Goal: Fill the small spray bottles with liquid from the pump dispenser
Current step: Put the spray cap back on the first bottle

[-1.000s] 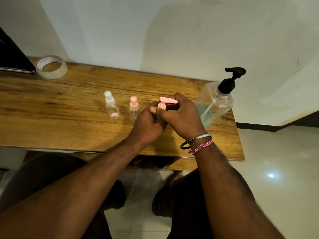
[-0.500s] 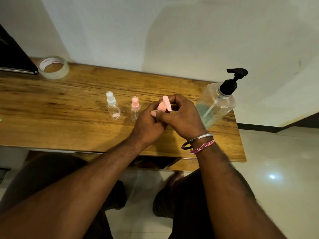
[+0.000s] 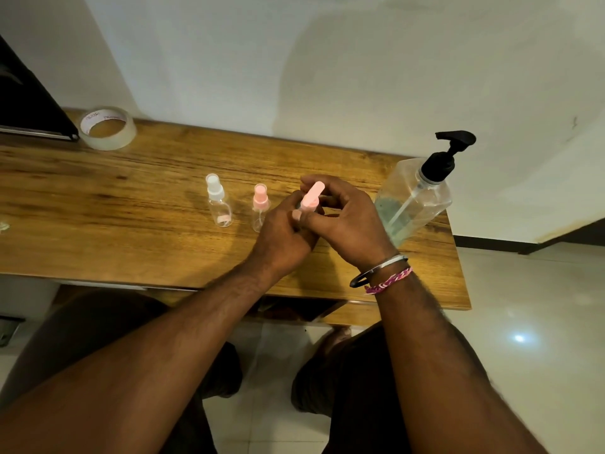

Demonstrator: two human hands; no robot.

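The small bottle with the pink pump top [image 3: 310, 198] sits between both hands, just above the wooden table [image 3: 131, 204], its body hidden inside the left hand [image 3: 282, 231], whose fingers curl round it. The right hand [image 3: 343, 221] has its thumb and fingertips pinched on the pink top. That top has swung: a second ago its flat spout lay sideways, pointing right; half a second ago it stood nearly edge-on; now it points up and away, toward the wall. So the right hand is twisting the top round, most likely unscrewing it, and the bottle is not yet open for filling.

Two other small bottles stand upright just left of the hands, one with a pink cap [image 3: 261, 204] beside the left hand and one with a white cap [image 3: 217, 201] further left; both look capped and empty, in the same places as before. The big pump dispenser [image 3: 415, 198], black pump on top and greenish liquid low inside, stands untouched just right of the right hand. A roll of clear tape [image 3: 107, 127] lies well apart at the far left.
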